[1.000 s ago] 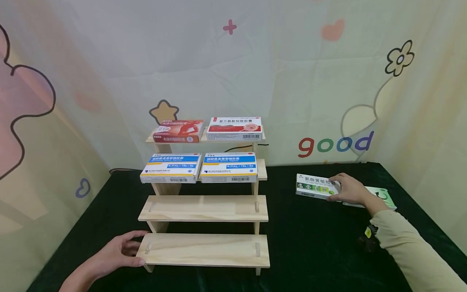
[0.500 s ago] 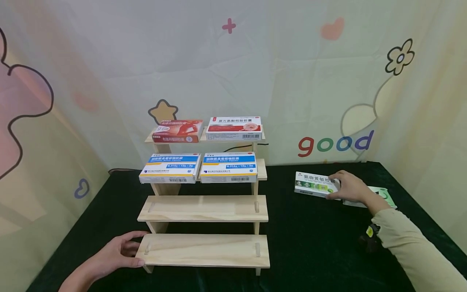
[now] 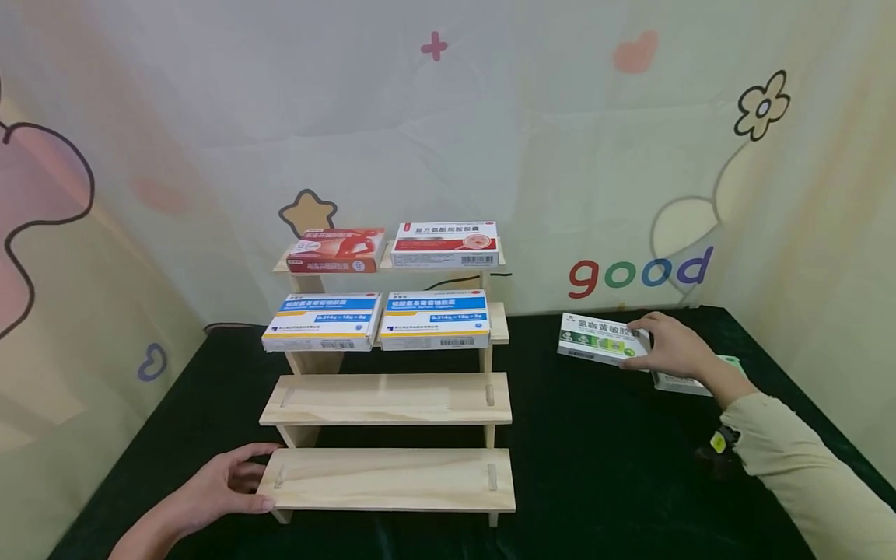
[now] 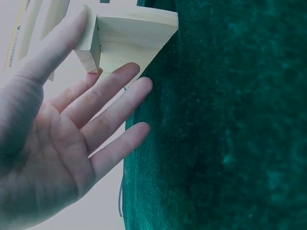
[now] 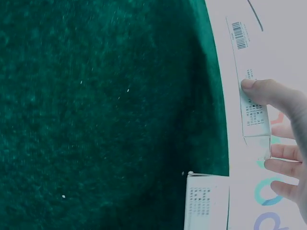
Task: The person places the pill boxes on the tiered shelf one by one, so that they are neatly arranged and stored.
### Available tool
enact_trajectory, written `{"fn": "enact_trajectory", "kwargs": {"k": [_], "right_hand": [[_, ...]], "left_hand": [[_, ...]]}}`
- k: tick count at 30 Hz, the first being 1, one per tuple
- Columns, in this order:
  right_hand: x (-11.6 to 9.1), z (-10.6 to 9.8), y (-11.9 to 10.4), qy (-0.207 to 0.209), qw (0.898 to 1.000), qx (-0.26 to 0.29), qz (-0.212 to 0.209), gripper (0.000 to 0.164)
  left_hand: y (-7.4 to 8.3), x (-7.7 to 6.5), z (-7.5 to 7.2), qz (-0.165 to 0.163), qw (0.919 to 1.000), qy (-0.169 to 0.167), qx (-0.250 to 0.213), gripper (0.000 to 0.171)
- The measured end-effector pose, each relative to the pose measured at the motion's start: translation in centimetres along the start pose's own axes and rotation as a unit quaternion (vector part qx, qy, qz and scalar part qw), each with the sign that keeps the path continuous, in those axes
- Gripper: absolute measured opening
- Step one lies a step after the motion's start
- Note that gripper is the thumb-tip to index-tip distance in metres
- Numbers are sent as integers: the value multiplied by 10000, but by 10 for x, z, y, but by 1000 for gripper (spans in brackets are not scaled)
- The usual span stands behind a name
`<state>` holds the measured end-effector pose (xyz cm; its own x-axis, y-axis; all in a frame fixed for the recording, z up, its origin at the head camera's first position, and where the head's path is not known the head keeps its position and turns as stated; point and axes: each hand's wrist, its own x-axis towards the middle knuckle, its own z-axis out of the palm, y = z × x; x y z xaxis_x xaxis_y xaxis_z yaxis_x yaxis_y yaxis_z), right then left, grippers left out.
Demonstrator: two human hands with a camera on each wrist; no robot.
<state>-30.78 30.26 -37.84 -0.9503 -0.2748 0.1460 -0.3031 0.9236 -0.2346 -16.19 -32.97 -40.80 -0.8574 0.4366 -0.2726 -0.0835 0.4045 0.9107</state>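
In the head view my right hand [image 3: 675,348] grips the right end of a white and green medicine box [image 3: 593,339], lifted off the dark cloth. The right wrist view shows the thumb [image 5: 268,92] on that box's barcode side. A second medicine box [image 3: 680,383], partly hidden under the hand, lies on the cloth. At lower left my left hand [image 3: 217,488] pinches the left end of the lowest board [image 3: 392,478] of a wooden stepped stand [image 3: 385,398] between thumb and index finger. The other fingers stretch out loosely in the left wrist view.
A red box [image 3: 337,250] and a red-white box [image 3: 445,244] rest on the top step. Two blue-white boxes [image 3: 323,321] sit side by side one step lower. Behind the dark green cloth [image 3: 581,459] hangs a printed curtain [image 3: 532,155].
My right hand has raised the white and green medicine box slightly, away from the second box, and tilted it. My left hand stays at the stand. The head view has shifted a little.
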Motion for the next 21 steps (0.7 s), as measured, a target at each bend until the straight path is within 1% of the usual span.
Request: {"fn": "enact_trajectory", "kwargs": {"k": [7,14,17,21], "right_hand": [[-3,-11,-11,184,9997,-64,-137,77],[-5,-20,-20,323,9994,-51,-150,80],[-7,-23,-26,438,9988,-2,-222,78],[-10,-27,-38,578,9977,33,-357,76]], "left_hand": [[-2,0,-1,15,10000,-40,-58,71],[-2,0,-1,42,9999,-70,-83,71],[-2,1,-2,58,9999,-54,-80,71],[-2,0,-1,-18,10000,-2,-63,72]]}}
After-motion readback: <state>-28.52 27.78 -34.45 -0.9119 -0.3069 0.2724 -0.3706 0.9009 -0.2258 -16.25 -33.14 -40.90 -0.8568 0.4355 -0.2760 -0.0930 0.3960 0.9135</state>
